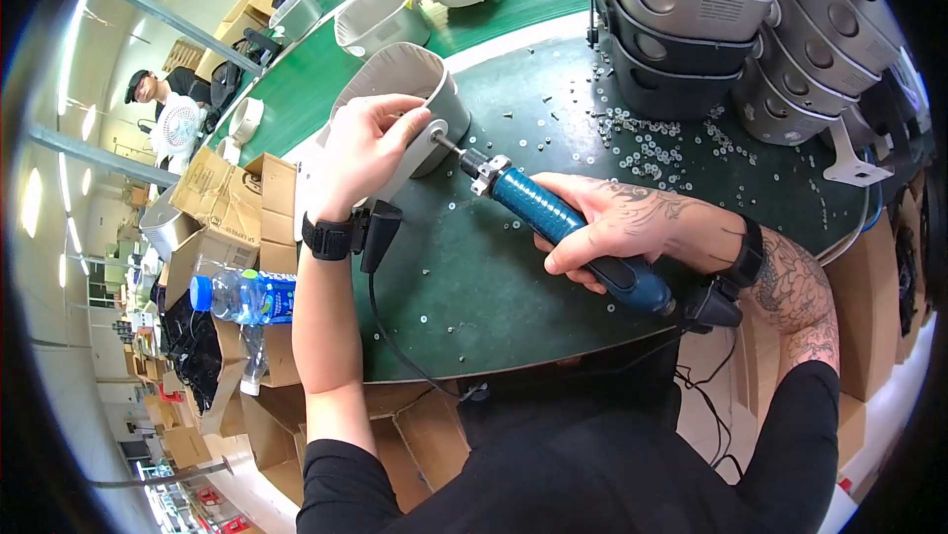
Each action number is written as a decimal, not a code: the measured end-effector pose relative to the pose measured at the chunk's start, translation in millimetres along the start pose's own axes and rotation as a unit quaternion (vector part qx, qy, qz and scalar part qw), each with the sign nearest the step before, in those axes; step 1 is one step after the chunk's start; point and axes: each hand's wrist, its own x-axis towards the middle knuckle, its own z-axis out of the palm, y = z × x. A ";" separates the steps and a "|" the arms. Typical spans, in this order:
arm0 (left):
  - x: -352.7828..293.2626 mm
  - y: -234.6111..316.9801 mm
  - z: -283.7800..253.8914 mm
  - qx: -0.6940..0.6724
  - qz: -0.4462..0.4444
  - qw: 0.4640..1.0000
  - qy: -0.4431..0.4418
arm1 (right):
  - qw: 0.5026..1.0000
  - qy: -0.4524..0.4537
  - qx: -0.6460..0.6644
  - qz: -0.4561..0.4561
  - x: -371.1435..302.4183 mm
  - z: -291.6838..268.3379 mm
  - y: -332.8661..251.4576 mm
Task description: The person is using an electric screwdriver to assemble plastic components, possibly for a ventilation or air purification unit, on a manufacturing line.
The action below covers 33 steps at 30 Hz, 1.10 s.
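Note:
My right hand (627, 223) is wrapped around a blue electric screwdriver (533, 200), its tip pointing left and away from me. The bit meets the rounded end of a pale flat strip (410, 161) that lies along a grey rounded container (449, 104). My left hand (365, 149) is closed at that end, thumb and fingertips pinched right beside the bit. Any small screw or washer between those fingers is hidden. Part of the container and strip is covered by my left hand. Both wrists wear black straps with small devices and cables.
Loose washers and screws (642, 144) are scattered over the dark green table (474, 277). Stacked grey and black containers (691, 0) stand at the far right. More containers (380, 20) sit beyond. Cardboard boxes (281, 198) and a plastic bottle (237, 295) are left. A person (178, 87) is farther off.

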 end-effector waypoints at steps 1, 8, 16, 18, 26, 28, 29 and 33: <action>0.0 -0.4 -0.1 0.000 -0.001 1.000 0.000 | 1.000 0.000 0.001 0.000 -0.3 -0.3 -0.9; 4.1 -4.0 0.2 -0.002 0.012 1.000 0.018 | 1.000 0.002 -0.025 0.002 -2.7 0.7 -4.5; 18.3 -23.5 -5.8 -0.009 0.029 0.994 0.102 | 0.997 0.049 -0.066 -0.001 2.2 -9.2 -3.4; 10.4 -16.3 -14.7 0.074 0.023 0.993 0.089 | 0.997 0.051 -0.059 -0.026 3.6 -11.9 -2.7; -39.1 17.8 -35.5 0.306 0.069 0.949 -0.023 | 0.998 0.055 -0.031 -0.005 17.6 -18.2 16.5; -50.3 7.1 -44.6 0.312 0.041 0.949 0.009 | 0.998 0.051 -0.038 -0.008 20.7 -18.5 20.1; -55.1 4.3 -48.3 0.305 0.032 0.952 0.023 | 0.998 0.050 -0.028 -0.013 21.4 -17.0 20.6; -60.8 13.8 -51.0 0.256 0.059 0.955 0.135 | 0.998 0.054 -0.012 -0.026 20.4 -19.5 21.6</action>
